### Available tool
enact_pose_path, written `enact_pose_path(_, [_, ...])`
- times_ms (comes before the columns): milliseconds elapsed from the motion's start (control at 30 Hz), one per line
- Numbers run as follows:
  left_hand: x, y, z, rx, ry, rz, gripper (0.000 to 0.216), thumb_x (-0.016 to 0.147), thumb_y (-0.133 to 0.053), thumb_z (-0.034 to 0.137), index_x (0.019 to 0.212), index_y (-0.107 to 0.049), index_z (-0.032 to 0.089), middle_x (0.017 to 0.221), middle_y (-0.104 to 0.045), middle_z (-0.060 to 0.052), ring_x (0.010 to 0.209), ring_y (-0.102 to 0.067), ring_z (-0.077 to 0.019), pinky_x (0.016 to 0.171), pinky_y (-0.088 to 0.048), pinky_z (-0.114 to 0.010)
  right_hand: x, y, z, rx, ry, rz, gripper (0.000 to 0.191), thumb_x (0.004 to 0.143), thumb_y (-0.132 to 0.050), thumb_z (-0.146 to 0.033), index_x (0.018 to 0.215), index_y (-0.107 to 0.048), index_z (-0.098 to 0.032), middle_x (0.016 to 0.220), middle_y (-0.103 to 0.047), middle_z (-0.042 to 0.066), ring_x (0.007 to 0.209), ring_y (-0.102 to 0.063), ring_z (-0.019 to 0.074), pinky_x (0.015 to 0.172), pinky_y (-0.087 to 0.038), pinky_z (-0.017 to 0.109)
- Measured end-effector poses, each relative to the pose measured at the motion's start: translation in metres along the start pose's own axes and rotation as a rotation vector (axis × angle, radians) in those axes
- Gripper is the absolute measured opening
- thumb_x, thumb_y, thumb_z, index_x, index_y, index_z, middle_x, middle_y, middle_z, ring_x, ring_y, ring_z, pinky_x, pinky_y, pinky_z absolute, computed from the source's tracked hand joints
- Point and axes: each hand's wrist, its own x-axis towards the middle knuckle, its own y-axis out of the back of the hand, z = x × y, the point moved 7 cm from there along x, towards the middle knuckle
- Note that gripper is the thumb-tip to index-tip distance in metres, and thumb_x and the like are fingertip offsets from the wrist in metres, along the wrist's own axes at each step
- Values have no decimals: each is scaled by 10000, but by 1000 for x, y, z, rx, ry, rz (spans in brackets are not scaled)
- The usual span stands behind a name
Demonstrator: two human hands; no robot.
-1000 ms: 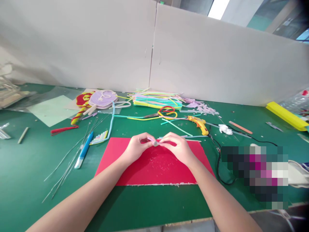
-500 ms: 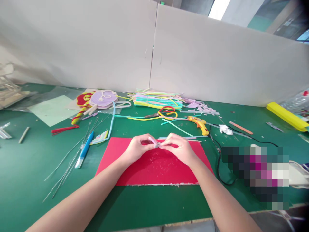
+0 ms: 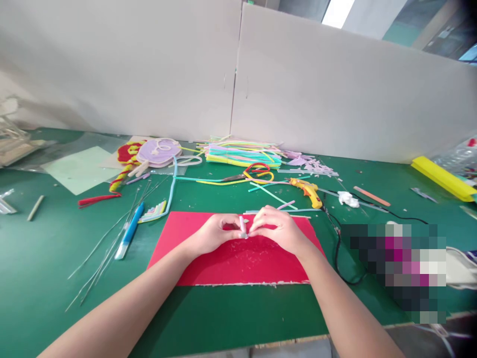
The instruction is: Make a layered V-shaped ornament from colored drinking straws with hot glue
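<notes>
My left hand [image 3: 219, 231] is closed in a pinch on a short pink-lilac pipe cleaner piece [image 3: 242, 224], which stands nearly upright with a greyish lower end. Close beside it, my right hand [image 3: 278, 228] is also pinched, its fingertips almost touching that lower end. A thin lilac strip [image 3: 285, 205] juts out from behind the right hand's fingers; its other end is hidden. Both hands are above a red board [image 3: 201, 271] scattered with pale bits of fluff.
Behind the board lie red-and-yellow-handled scissors [image 3: 257, 174], a pile of pipe cleaners [image 3: 242, 154] and a yellow glue gun [image 3: 307, 192] with a black cord. To the left are a blue pen-like tool [image 3: 130, 231], thin wires [image 3: 100, 266] and a lilac fuzzy shape [image 3: 158, 151].
Both hands have come slightly lower and nearer over the board. The pink-lilac piece has turned more upright, and a lilac strip now shows behind my right hand.
</notes>
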Motion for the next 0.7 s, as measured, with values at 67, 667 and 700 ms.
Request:
enact_pose_path(67, [0,2,-1,-13,14,42,169,794,-631,305,737,-619,146,777,-648,-24,783,-597,-152,791,-438,-268,-1,2,2,22,-27,9,26,776,-672,-232,762,-692,-224,743,-639,9,738,-553,141,730,-453,299])
enact_pose_path(667, [-1,26,12,384,-129,200,144,841,-580,304,881,-663,194,955,-672,-50,926,-603,-180,853,-455,-299,-3,-4,17,-91,-38,92,134,858,-570,-258,815,-694,-230,795,-591,25,799,-554,153,752,-469,316])
enact_pose_path(700, [-2,24,15,424,-169,179,128,839,-586,293,848,-664,192,940,-668,-48,918,-599,-176,849,-453,-296,-3,-2,17,-100,-40,96,135,860,-568,-261,820,-693,-232,797,-596,25,796,-554,153,751,-469,317])
